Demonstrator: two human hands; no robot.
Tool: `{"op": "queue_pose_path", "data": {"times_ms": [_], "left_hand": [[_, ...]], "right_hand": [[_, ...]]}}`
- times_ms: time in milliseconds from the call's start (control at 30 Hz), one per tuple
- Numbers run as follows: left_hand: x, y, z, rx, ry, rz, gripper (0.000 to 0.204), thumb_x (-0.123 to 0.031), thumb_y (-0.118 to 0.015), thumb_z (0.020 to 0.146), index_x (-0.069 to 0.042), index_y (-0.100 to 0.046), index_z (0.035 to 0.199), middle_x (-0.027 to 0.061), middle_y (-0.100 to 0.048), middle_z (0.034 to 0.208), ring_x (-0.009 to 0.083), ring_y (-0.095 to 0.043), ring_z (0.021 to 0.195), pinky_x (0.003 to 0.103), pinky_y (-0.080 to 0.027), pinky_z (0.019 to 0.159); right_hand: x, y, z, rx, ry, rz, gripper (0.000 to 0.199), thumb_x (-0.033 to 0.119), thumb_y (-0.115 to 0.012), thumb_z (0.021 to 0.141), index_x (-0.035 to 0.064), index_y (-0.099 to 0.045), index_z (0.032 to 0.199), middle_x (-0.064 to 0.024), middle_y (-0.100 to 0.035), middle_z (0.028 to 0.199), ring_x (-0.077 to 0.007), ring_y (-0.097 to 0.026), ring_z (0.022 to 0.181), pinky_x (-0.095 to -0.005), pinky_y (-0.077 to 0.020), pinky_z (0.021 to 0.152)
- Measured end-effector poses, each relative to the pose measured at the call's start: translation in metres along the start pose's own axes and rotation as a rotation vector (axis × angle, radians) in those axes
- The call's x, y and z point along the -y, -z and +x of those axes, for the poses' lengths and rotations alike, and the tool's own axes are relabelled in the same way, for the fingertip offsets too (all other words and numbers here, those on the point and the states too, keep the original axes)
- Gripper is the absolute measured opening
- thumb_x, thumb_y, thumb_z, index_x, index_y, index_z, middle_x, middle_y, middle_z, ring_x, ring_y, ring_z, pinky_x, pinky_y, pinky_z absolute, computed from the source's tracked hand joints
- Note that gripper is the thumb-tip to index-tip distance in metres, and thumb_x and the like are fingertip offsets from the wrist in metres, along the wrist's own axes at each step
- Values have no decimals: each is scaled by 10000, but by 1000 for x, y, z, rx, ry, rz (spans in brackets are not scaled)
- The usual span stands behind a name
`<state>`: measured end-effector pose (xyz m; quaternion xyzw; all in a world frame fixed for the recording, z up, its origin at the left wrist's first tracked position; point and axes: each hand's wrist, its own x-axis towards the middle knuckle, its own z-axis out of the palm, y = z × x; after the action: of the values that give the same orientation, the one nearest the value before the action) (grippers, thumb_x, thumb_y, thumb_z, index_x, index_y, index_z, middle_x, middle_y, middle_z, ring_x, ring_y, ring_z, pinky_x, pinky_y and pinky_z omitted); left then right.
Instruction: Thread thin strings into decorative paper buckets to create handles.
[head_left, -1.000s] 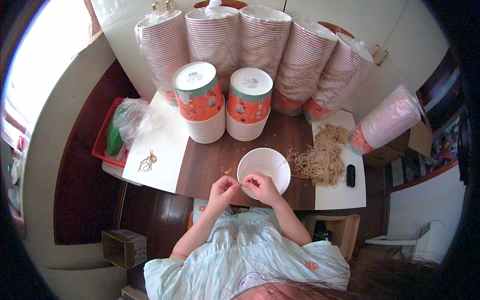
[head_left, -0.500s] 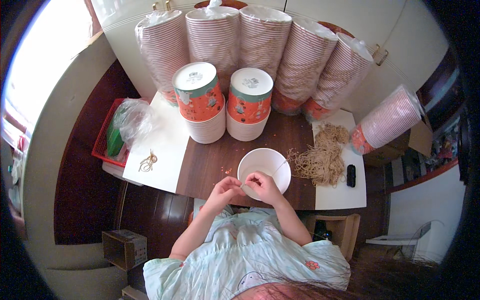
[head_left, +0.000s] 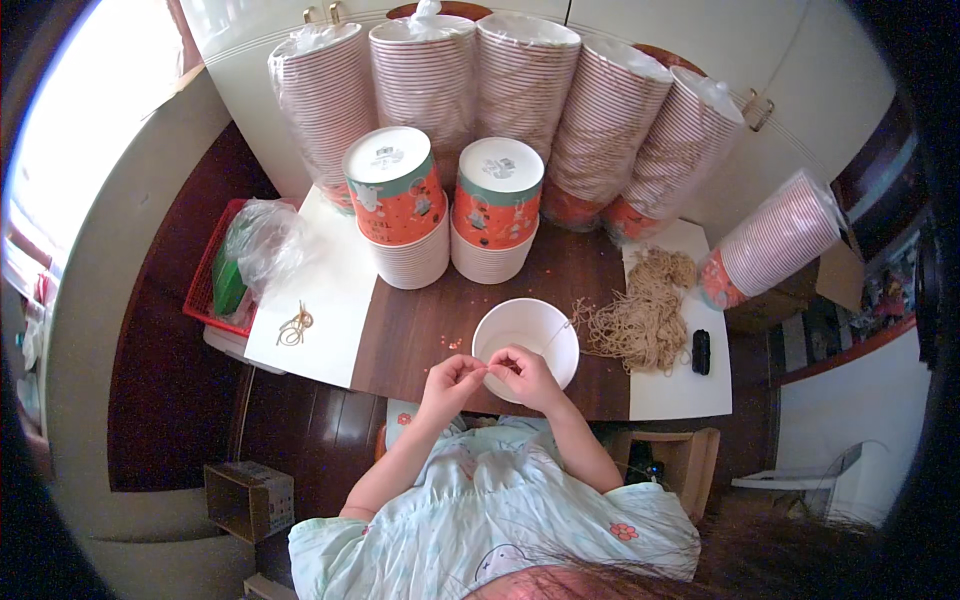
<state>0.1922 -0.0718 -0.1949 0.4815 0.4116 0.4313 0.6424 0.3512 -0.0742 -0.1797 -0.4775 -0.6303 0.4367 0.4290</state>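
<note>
A white paper bowl (head_left: 527, 345) stands open side up at the near table edge. Over its near rim, the left hand (head_left: 450, 382) and right hand (head_left: 524, 372) pinch a thin string (head_left: 558, 333) between closed fingertips, apparently threading or tying it. Next calls for fine fingertip control. A string pile (head_left: 640, 315) lies right.

Bright left glare, warped dark rim

You have a plain white bowl (head_left: 527, 335) on a dark brown table (head_left: 420, 330). The stacked cups (head_left: 395, 195) are orange with a teal band and small white figures. The string pile (head_left: 640, 315) is tan, the basket (head_left: 205, 280) red, your shirt (head_left: 490, 520) pale mint with orange flowers.
</note>
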Motion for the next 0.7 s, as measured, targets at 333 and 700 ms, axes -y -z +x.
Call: {"op": "queue_pose_path", "data": {"times_ms": [333, 700], "left_hand": [[9, 0, 2, -94, -12, 71, 120, -108, -578, 813, 8, -597, 835, -53, -517, 633, 10, -425, 579, 160, -332, 499], [12, 1, 1, -92, -33, 94, 96, -98, -594, 798, -9, -591, 832, -41, -512, 649, 21, -428, 573, 173, -344, 500]], "right_hand": [[3, 0, 1, -4, 23, -48, 77, 75, -570, 777, 10, -530, 787, -83, -547, 736, -167, -537, 661, -272, -434, 594], [-5, -1, 0, 4, -9, 47, 62, 60, -551, 791, 8, -517, 787, -63, -552, 727, -128, -517, 669, -253, -424, 612]]}}
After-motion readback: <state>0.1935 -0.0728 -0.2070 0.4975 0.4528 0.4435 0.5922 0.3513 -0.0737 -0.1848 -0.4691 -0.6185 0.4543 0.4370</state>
